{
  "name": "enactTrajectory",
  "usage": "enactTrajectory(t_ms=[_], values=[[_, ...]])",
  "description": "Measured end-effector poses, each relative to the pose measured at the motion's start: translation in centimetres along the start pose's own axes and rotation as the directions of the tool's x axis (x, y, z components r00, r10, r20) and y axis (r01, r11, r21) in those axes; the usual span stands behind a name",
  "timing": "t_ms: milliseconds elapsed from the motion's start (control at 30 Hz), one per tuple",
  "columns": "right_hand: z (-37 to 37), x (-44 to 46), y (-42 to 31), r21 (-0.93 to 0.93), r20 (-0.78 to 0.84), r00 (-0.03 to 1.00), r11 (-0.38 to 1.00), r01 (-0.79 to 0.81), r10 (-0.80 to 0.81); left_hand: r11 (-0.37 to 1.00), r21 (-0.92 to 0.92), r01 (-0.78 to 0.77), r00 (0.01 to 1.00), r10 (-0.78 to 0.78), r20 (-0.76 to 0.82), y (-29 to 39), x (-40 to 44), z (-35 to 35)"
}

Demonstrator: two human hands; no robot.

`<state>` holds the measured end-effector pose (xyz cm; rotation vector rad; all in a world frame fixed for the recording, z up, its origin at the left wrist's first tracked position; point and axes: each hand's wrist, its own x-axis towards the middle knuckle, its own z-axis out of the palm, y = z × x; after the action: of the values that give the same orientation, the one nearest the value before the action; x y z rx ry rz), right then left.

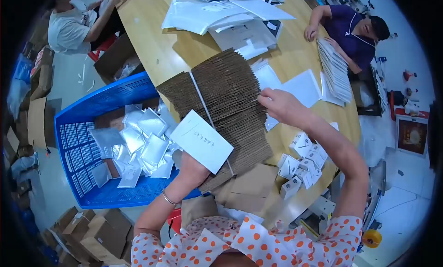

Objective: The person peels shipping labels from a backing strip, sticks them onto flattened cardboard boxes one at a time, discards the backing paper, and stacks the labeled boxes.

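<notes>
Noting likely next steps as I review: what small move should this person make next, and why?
Probably draw the right hand gently outward: it pinches at the right edge of the cardboard bundle, while the left hand sits partly hidden beneath the white card. What the pinch holds is too small to tell.

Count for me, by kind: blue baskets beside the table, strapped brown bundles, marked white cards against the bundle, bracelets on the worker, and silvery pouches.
Blue basket: 1
Strapped brown bundle: 1
Marked white card: 1
Bracelet: 1
Silvery pouches: several, overlapping too much to count
Total, without the pouches: 4
</notes>
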<state>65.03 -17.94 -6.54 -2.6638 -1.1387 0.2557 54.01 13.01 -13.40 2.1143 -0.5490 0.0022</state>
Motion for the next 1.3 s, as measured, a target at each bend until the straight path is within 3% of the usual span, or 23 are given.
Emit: enactTrajectory(t_ms=[67, 100, 167, 233, 433, 500, 567, 600, 733, 800, 833, 900, 933, 1000, 1067, 1233, 1300], values=[[0.6, 0.4, 0.5, -0.103, -0.016, 0.999, 0.994, 0.041, -0.043, 0.976, 0.184, -0.115, 0.993, 0.117, -0.005, 0.0, 0.1, 0.2], [0.9, 0.3, 0.5, -0.099, -0.024, 0.999, 0.995, 0.032, -0.034, 0.975, 0.186, -0.122, 0.992, 0.123, 0.006, 0.1, 0.1, 0.2], [1.3, -0.1, 0.5, -0.048, -0.033, 0.999, 0.999, 0.017, -0.018, 0.998, -0.048, 0.047, 0.999, -0.048, -0.015, 0.7, 0.1, 0.1], [1.4, -0.5, 0.8, 0.002, -0.038, 0.999, 1.000, 0.009, -0.009, 0.936, -0.277, 0.217, 0.974, -0.225, 0.001, 1.2, 0.2, 0.2], [0.5, -1.7, 3.2, 0.037, -0.049, 0.998, 0.998, 0.046, -0.044, 0.879, -0.394, 0.269, 0.954, -0.298, -0.013, 0.8, -0.3, 0.5], [0.3, -3.0, 4.1, 0.064, -0.021, 1.000, 0.998, 0.019, -0.017, 0.985, -0.143, 0.096, 0.994, -0.102, -0.035, 0.3, 0.1, 0.5], [0.4, -3.9, 4.9, -0.011, -0.006, 0.999, 0.999, -0.053, 0.053, 0.989, 0.116, -0.094, 0.995, 0.096, -0.014, 0.0, 0.2, 0.5], [0.8, -3.8, 4.8, -0.008, -0.001, 0.999, 0.999, -0.045, 0.045, 0.990, 0.117, -0.084, 0.996, 0.087, -0.018, 0.0, 0.1, 0.5], [3.4, -4.8, 3.4, 0.228, -0.234, 0.947, 0.960, -0.165, 0.219, 0.970, -0.164, 0.180, 0.984, -0.175, 0.045, 0.8, 0.3, 0.4], [5.8, -5.0, 3.1, 0.620, -0.200, 0.839, 0.729, -0.291, 0.506, 0.947, -0.236, 0.220, 0.975, -0.216, 0.042, 1.3, 0.6, 0.4], [6.4, -4.6, 2.6, 0.616, -0.202, 0.839, 0.731, -0.293, 0.506, 0.919, -0.299, 0.258, 0.965, -0.258, 0.040, 1.5, 0.7, 0.4], [7.5, -3.9, 1.8, 0.877, -0.125, 0.726, 0.417, -0.237, 0.676, 0.844, -0.420, 0.333, 0.937, -0.348, 0.042, 1.6, 0.8, 0.5], [7.9, -4.0, 2.2, 0.876, -0.127, 0.729, 0.421, -0.236, 0.672, 0.845, -0.421, 0.331, 0.937, -0.349, 0.036, 1.5, 0.9, 0.5], [9.0, -4.3, 3.0, 0.875, -0.073, 0.735, 0.397, -0.278, 0.674, 0.978, -0.155, 0.140, 0.990, -0.143, -0.003, 0.9, 0.6, 0.4], [9.9, -4.6, 3.9, 0.871, -0.017, 0.740, 0.374, -0.320, 0.673, 0.989, 0.130, -0.067, 0.998, 0.065, 0.019, 0.4, 0.3, 0.3], [10.1, -5.3, 4.8, 0.878, -0.039, 0.826, 0.414, -0.240, 0.563, 0.968, 0.204, -0.150, 0.987, 0.158, -0.025, -0.3, 0.5, 0.4], [10.1, -5.2, 4.7, 0.859, -0.180, 0.837, 0.498, -0.123, 0.517, 0.982, 0.159, -0.106, 0.992, 0.115, -0.047, 0.1, 0.6, 0.5]])
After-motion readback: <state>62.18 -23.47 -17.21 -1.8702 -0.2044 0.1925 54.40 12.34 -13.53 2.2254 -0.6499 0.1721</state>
